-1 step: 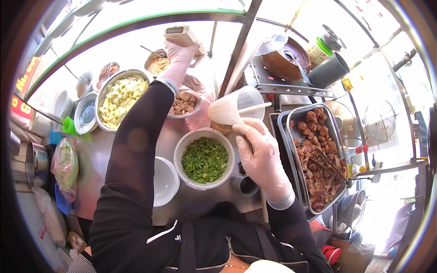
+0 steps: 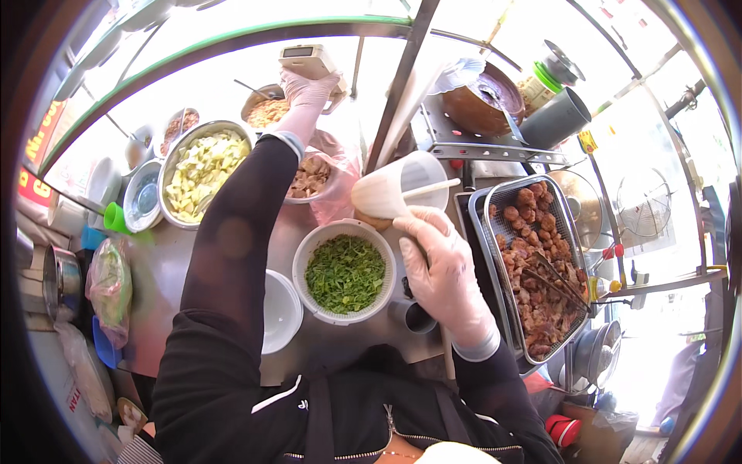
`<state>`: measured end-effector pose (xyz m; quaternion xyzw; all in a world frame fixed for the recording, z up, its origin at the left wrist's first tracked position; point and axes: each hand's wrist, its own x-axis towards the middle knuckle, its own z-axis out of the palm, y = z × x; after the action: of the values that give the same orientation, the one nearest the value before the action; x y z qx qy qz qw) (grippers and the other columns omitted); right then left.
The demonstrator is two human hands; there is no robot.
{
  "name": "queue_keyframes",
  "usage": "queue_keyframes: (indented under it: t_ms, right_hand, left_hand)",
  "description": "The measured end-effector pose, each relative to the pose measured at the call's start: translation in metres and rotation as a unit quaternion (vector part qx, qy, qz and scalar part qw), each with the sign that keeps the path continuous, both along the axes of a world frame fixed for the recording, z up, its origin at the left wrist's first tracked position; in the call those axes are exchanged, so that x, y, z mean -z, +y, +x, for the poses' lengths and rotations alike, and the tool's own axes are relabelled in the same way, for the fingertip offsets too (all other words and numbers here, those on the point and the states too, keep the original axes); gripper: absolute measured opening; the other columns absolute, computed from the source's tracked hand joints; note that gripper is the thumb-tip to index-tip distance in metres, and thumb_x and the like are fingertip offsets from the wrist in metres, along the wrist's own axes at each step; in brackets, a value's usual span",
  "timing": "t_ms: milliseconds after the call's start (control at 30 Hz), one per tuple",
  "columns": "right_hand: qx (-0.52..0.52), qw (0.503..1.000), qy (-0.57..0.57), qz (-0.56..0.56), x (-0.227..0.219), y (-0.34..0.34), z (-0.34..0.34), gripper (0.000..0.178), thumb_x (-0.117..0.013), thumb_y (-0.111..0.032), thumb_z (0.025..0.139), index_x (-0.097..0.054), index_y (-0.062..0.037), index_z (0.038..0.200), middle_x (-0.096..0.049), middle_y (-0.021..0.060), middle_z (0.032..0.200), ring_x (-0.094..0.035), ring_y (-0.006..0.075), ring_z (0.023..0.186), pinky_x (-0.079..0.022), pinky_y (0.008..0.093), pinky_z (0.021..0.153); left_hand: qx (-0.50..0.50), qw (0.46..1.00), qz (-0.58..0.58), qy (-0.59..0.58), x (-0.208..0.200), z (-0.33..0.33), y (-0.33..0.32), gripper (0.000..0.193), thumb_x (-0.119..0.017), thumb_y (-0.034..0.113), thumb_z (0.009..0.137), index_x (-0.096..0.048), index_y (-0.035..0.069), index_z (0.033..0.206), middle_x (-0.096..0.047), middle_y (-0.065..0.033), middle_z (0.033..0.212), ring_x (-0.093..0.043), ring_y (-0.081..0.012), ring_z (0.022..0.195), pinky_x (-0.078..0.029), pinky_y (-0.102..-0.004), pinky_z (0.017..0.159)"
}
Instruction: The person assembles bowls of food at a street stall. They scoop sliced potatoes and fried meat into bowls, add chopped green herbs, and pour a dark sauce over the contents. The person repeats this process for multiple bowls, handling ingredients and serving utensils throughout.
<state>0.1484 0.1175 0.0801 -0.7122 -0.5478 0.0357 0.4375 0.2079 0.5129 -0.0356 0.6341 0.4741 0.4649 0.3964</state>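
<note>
My left hand (image 2: 305, 97), in a clear glove, reaches far forward with its fingers around a beige device with a small display (image 2: 308, 58). My gloved right hand (image 2: 447, 267) is at centre right with its fingers bent inward. Its fingertips meet the lower edge of a whitish cone-shaped scoop (image 2: 377, 192); whether they hold it or something beneath is hidden. The scoop's pale handle (image 2: 431, 187) points right, across a translucent tub (image 2: 425, 170). Just left of my right hand stands a white basket (image 2: 298, 267) of chopped green herbs (image 2: 345, 273).
A tray (image 2: 488, 267) of browned meat with tongs (image 2: 560, 286) stands at right. Pale cut vegetables (image 2: 202, 172) fill a bowl at left; meat pieces (image 2: 311, 176) lie beyond the herbs. A white bowl (image 2: 280, 313) and grey cup (image 2: 413, 315) are near me. A metal frame post (image 2: 403, 81) rises ahead.
</note>
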Motion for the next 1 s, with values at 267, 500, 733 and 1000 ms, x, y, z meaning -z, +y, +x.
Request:
queue_keyframes:
  t_ms: [267,500,733,1000]
  right_hand:
    - [0.000,1.000,-0.015,-0.013,-0.001,-0.025,0.004,0.025,-0.064,0.003,0.083,-0.064,0.0042,0.108,-0.063,0.0219,0.109,-0.064,0.0402,0.097,-0.053,0.0411,0.082]
    - [0.027,0.998,0.005,-0.053,-0.005,-0.035,0.009,0.027,-0.066,0.002,0.082,-0.064,0.0037,0.109,-0.063,0.0215,0.112,-0.064,0.0394,0.100,-0.053,0.0421,0.086]
    - [0.047,0.997,0.002,-0.069,-0.001,-0.034,0.016,0.026,-0.066,0.000,0.082,-0.066,0.0033,0.109,-0.063,0.0206,0.112,-0.064,0.0381,0.101,-0.053,0.0414,0.086]
    - [0.054,0.995,-0.002,-0.082,0.000,-0.032,0.018,0.024,-0.065,-0.001,0.084,-0.067,0.0029,0.108,-0.063,0.0205,0.112,-0.065,0.0376,0.100,-0.053,0.0411,0.086]
  left_hand:
    - [-0.014,0.996,-0.008,0.092,0.052,0.074,0.004,0.116,-0.094,0.035,0.054,-0.024,-0.006,0.136,-0.046,-0.0260,0.130,-0.055,-0.0361,0.118,-0.047,-0.0409,0.100]
    - [-0.036,0.989,0.025,0.139,0.077,0.089,-0.006,0.113,-0.091,0.035,0.057,-0.025,-0.009,0.137,-0.040,-0.0296,0.137,-0.042,-0.0386,0.131,-0.043,-0.0429,0.105]
    - [-0.005,0.991,-0.001,0.137,0.095,0.092,0.003,0.131,-0.091,0.041,0.058,-0.011,-0.013,0.146,-0.026,-0.0347,0.149,-0.022,-0.0429,0.144,-0.030,-0.0435,0.117]
    - [-0.027,0.986,-0.054,0.156,0.103,0.102,0.017,0.143,-0.092,0.049,0.058,0.001,-0.012,0.148,-0.011,-0.0343,0.155,-0.012,-0.0413,0.149,-0.028,-0.0520,0.116]
